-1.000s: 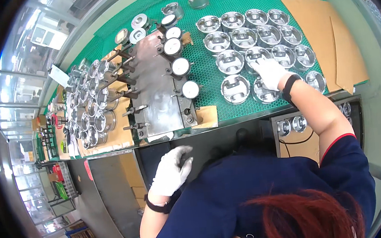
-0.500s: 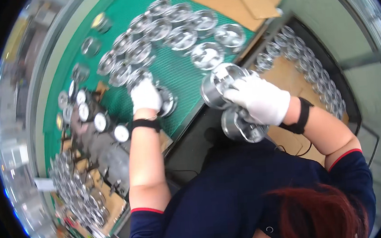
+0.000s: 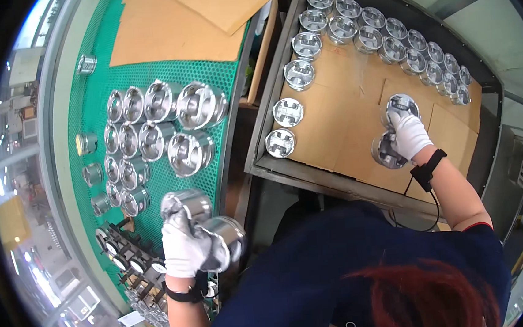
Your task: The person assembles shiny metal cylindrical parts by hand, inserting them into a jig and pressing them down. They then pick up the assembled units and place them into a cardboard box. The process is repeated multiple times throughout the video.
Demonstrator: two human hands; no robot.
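Observation:
My left hand (image 3: 182,246), in a white glove, is closed on two shiny metal pistons; the upper piston (image 3: 186,203) and the lower piston (image 3: 227,232) hang over the near edge of the green mat (image 3: 162,73). On the right, my gloved right hand (image 3: 411,134) grips another pair above the cardboard-lined tray (image 3: 342,169). Of these, one piston (image 3: 400,104) points away from me and the other piston (image 3: 386,152) sits nearer. Whether the right pair touches the cardboard I cannot tell. Fingertips of both hands are partly hidden by the pistons.
Rows of pistons (image 3: 157,101) stand on the mat, with several more along its far left. Pistons (image 3: 343,29) line the tray's left and back sides. Cardboard sheets (image 3: 171,35) lie on the mat's far end. Dial gauges (image 3: 135,265) stand at lower left.
My view has turned toward the tray. My right hand has carried its two pistons over the tray. My left hand, earlier among the mat's pistons, now holds two raised at the mat's edge.

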